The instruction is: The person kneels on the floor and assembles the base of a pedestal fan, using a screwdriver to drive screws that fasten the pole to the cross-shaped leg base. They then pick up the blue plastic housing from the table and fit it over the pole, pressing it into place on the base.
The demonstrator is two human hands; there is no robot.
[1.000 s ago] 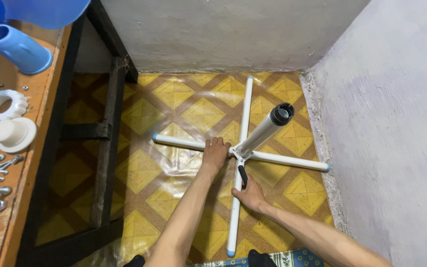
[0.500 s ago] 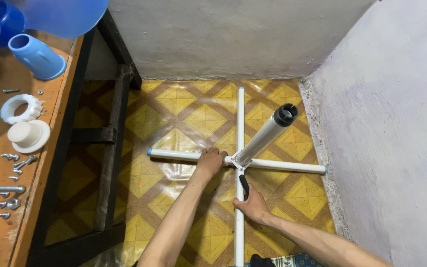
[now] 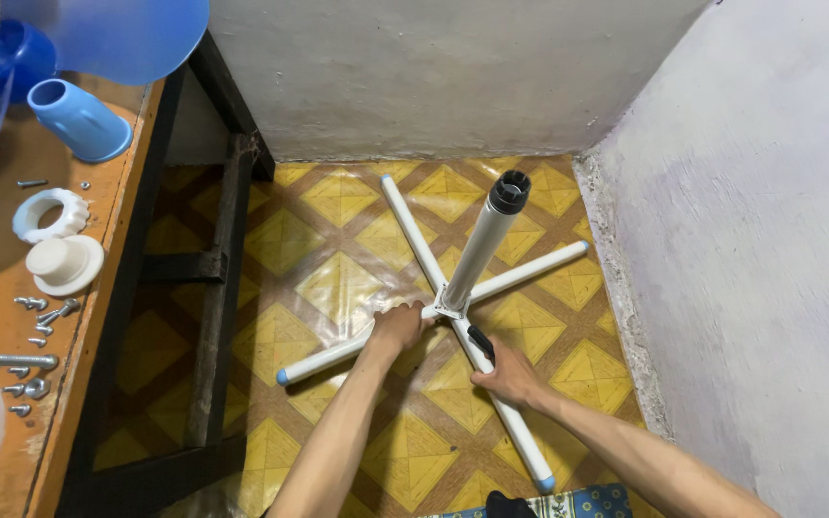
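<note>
A white cross-shaped stand base (image 3: pixel 338 353) lies on the yellow patterned floor. A white upright pole (image 3: pixel 484 240) with a black cap rises from its hub (image 3: pixel 448 309). My left hand (image 3: pixel 397 326) grips the leg just left of the hub. My right hand (image 3: pixel 509 376) rests over the near-right leg and holds a black-handled tool (image 3: pixel 481 343), its tip pointing at the hub. The tool's shaft is mostly hidden.
A wooden table at the left carries a blue tube-shaped part (image 3: pixel 79 120), a blue fan blade (image 3: pixel 117 34), a white ring (image 3: pixel 48 213), a white cap (image 3: pixel 65 264) and several screws (image 3: pixel 26 364). Its dark frame (image 3: pixel 218 288) stands beside the base. Walls close the far and right sides.
The cross base has turned counter-clockwise, from square to the walls to diagonal. Both hands stayed at the hub and the view has shifted closer.
</note>
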